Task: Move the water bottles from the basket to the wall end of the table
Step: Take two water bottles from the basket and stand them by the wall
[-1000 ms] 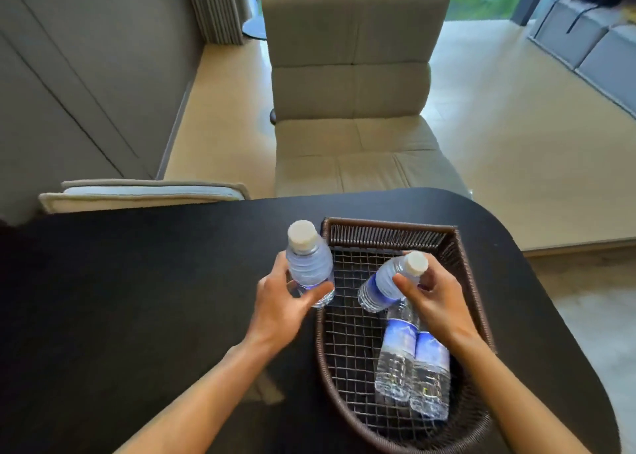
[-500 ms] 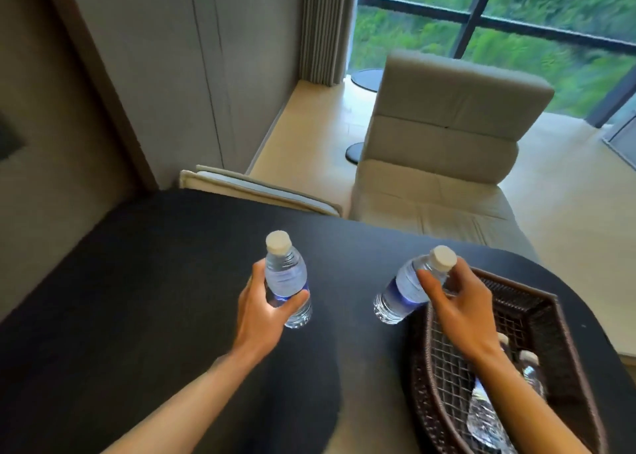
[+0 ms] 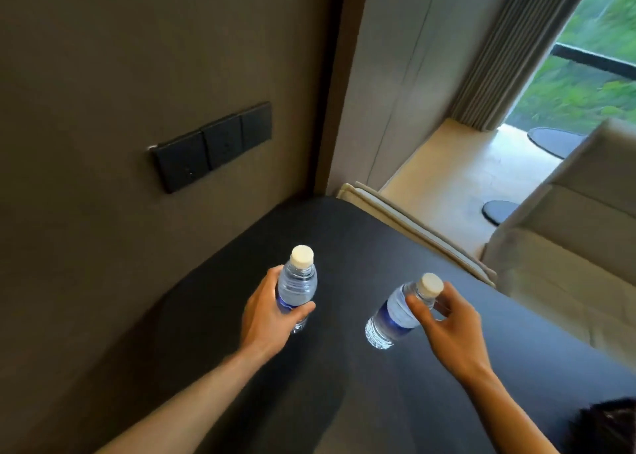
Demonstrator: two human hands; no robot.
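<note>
Two small clear water bottles with white caps and blue labels are held above the black table point(image 3: 344, 233). My left hand point(image 3: 265, 316) grips the first bottle point(image 3: 297, 285) around its middle, and it stands nearly upright. My right hand point(image 3: 444, 319) holds the second bottle point(image 3: 392, 316) by its neck, tilted with the cap up to the right. Both bottles hang over the part of the table that runs toward the brown wall point(image 3: 137, 74). Only a dark corner of the wicker basket point(image 3: 609, 426) shows at the bottom right.
A black switch panel point(image 3: 211, 145) is mounted on the wall above the table's end. A beige chair back point(image 3: 413, 226) lines the table's far edge. A beige armchair point(image 3: 568, 240) stands on the right, with a curtain point(image 3: 516, 57) and window behind it.
Both hands lifted a bottle out of the basket and carried it left toward the wall. My view swung left, so the basket slid almost out of the frame.
</note>
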